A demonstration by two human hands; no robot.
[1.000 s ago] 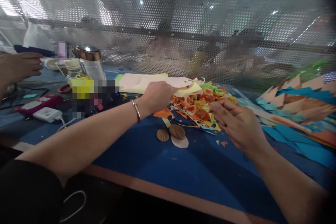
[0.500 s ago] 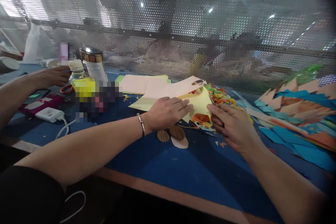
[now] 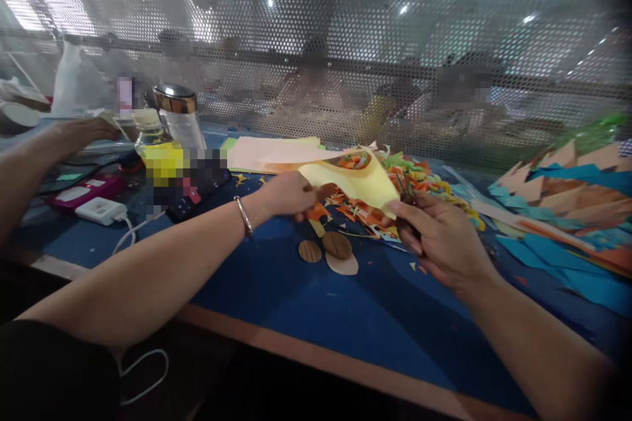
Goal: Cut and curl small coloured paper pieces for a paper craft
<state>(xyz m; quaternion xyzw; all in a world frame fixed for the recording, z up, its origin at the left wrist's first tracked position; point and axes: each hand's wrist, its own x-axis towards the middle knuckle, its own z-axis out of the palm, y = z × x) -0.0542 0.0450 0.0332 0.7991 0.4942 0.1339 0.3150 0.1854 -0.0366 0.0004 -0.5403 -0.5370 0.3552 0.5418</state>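
While the left hand (image 3: 289, 194) is pinching the left edge of a yellow sheet (image 3: 358, 183) with curled fingers, the sheet is arching over a pile of paper scraps (image 3: 368, 210) on the blue table (image 3: 345, 316). The right hand (image 3: 439, 240) is gripping scissors (image 3: 405, 192) in folded fingers at the sheet's right corner. Brown ovals (image 3: 336, 245) are lying just below the left hand.

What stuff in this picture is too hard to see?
Head view only:
Thin dark thing in the right hand: too small to name.
Fingertips of the left hand: partly hidden behind the yellow sheet.
Patch beside the jar: pixelated out.
Whatever is behind the mesh screen: blurred.
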